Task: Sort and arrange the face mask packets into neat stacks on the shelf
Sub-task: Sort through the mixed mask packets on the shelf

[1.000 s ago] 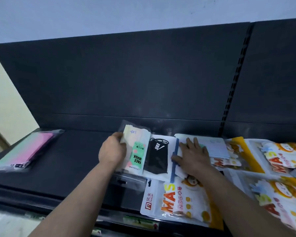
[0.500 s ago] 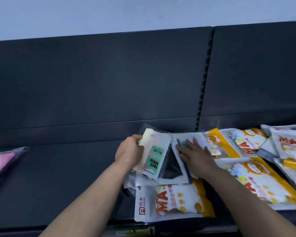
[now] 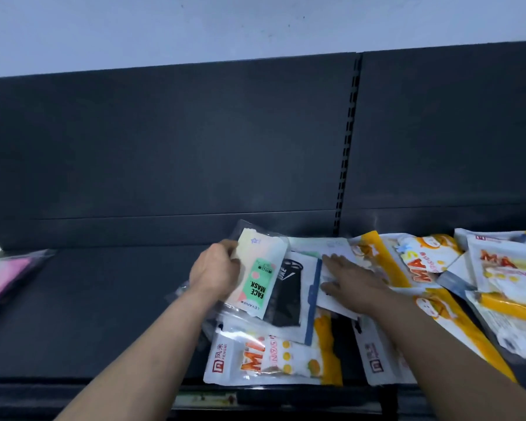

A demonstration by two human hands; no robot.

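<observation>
A pile of face mask packets lies on the dark shelf. My left hand grips the left edge of a pastel packet with a green "FACE MASK" label, tilted up over the pile. Beside it lies a packet with a black mask and a blue edge. My right hand rests flat, fingers spread, on a white packet. White and yellow "MASK" packets lie in front and spread to the right.
A pink packet in clear wrap lies at the shelf's far left. The dark back panel rises behind, with a slotted upright. The shelf's front edge carries a price strip.
The view has swung right, so the pink packet sits at the far left edge. My left hand still holds the pastel packet; my right hand has stayed on the white packet.
</observation>
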